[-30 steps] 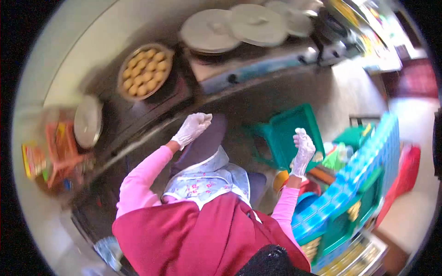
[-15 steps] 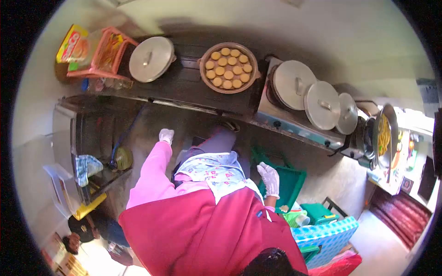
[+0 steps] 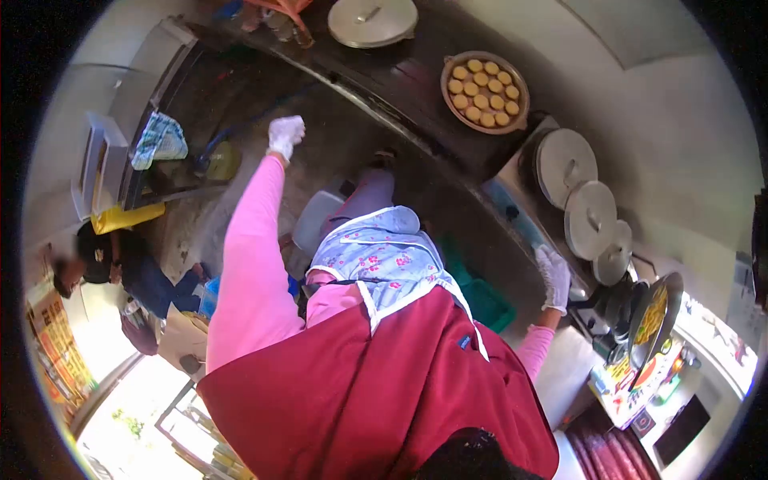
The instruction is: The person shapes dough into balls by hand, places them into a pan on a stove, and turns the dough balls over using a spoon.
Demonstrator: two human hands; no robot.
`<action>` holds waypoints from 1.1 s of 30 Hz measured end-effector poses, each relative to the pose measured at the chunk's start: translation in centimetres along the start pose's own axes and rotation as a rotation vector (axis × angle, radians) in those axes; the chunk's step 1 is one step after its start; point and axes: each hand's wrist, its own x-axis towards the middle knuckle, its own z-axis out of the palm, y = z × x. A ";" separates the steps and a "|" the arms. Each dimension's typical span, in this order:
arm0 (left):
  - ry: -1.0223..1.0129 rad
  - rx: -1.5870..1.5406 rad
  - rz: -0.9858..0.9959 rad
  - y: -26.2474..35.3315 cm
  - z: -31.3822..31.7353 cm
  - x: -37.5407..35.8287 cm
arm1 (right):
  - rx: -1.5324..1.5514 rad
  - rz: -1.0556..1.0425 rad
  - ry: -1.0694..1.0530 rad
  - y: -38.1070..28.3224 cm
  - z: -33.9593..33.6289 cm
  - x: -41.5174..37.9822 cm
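My left hand (image 3: 286, 134), in a thin white glove, is held out over the floor with its fingers curled into a fist. Nothing shows in it. My right hand (image 3: 554, 278), gloved too, has its fingers stretched out and overlaps the front edge of the stove (image 3: 512, 210) in this view. Behind the stove's front lie round metal lids (image 3: 566, 166), and a pan of noodles (image 3: 652, 316) stands at the far end. On the dark counter (image 3: 400, 80) sits a round clay pan (image 3: 486, 92) with several flat round yellow pieces in it.
Another metal lid (image 3: 373, 20) covers a pot at the counter's left. A green plastic chair (image 3: 484, 304) stands close by my right side. At the lower left a person (image 3: 152, 268) sits near a cardboard box (image 3: 182, 336). A checked cloth (image 3: 160, 140) hangs at left.
My view has turned, so the counter now slants down to the right. My right hand has moved outward from the green chair to the stove edge; my left arm reaches farther forward.
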 end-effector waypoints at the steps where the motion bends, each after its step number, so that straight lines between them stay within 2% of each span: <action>1: 0.013 0.227 0.203 -0.5 -3.0 5.4 | 0.037 -0.109 0.029 0.2 -0.3 1.5; 2: 0.053 0.362 0.372 0.3 -5.5 9.7 | 0.203 -0.051 0.018 1.2 0.2 4.1; 3: 0.120 0.501 0.537 0.8 -8.0 14.3 | 0.317 -0.100 -0.021 0.4 -0.1 6.0; 4: 0.180 0.464 0.554 4.3 -10.0 15.4 | 0.432 -0.145 -0.060 -1.1 0.1 7.8; 5: 0.240 0.427 0.571 8.1 -11.9 16.3 | 0.119 -0.303 -0.012 -8.5 -2.0 6.2; 7: 0.325 0.317 0.573 14.1 -14.1 19.4 | 0.422 -0.316 -0.132 -16.9 -2.4 6.5; 8: 0.368 0.348 0.658 16.3 -15.8 23.7 | 0.574 -0.320 -0.187 -21.1 -2.0 7.2; 9: 0.415 0.381 0.742 18.5 -17.5 27.9 | 0.611 -0.338 -0.217 -25.3 -1.3 7.8; 11: 0.506 0.663 0.687 25.4 -18.0 29.9 | 0.606 -0.385 -0.257 -32.1 0.9 10.7; 12: 0.542 0.627 0.717 26.8 -18.0 32.3 | 0.629 -0.401 -0.274 -36.3 1.8 10.8; 14: 0.619 0.551 0.773 29.1 -18.2 37.0 | 0.573 -0.425 -0.293 -38.4 6.2 15.1; 15: 0.634 0.672 0.631 31.2 -18.5 38.6 | 0.548 -0.393 -0.302 -40.7 7.3 15.6; 16: 0.607 0.487 0.744 31.2 -18.9 41.6 | 0.523 -0.358 -0.309 -42.3 8.5 15.4; 17: 0.626 0.759 0.735 33.0 -19.6 43.3 | 0.497 -0.433 -0.319 -42.9 9.9 16.2; 18: 0.636 1.033 0.715 34.5 -20.1 44.5 | 0.555 -0.407 -0.359 -43.7 10.6 16.2; 20: 0.711 0.719 0.557 36.3 -19.7 46.4 | 0.447 -0.307 -0.415 -44.4 11.1 16.7; 22: 0.691 0.555 0.685 37.9 -19.8 47.9 | 0.279 -0.241 -0.369 -44.3 11.1 17.1; 24: 0.623 0.412 0.495 38.1 -21.2 56.5 | 0.187 -0.187 -0.312 -42.5 11.4 16.7; 26: 0.563 0.446 0.503 40.4 -20.7 55.8 | 0.327 -0.053 -0.239 -38.2 13.8 17.3; 27: 0.472 0.365 0.469 39.6 -21.9 61.6 | 0.391 0.044 -0.258 -37.6 13.7 17.1; 28: 0.399 0.269 0.487 40.0 -21.3 60.4 | 0.457 0.136 -0.273 -37.5 13.7 17.0; 29: 0.343 0.190 0.433 40.7 -20.6 58.9 | 0.426 0.166 -0.253 -37.4 13.8 16.8; 30: 0.274 0.262 0.329 40.2 -22.0 61.8 | 0.433 0.200 -0.249 -37.4 14.2 16.7; 32: 0.179 0.826 0.891 34.5 -26.7 74.6 | 0.431 0.254 -0.245 -37.1 14.5 16.5; 33: 0.154 1.090 0.847 34.9 -26.9 72.8 | 0.463 0.252 -0.253 -36.5 14.9 16.4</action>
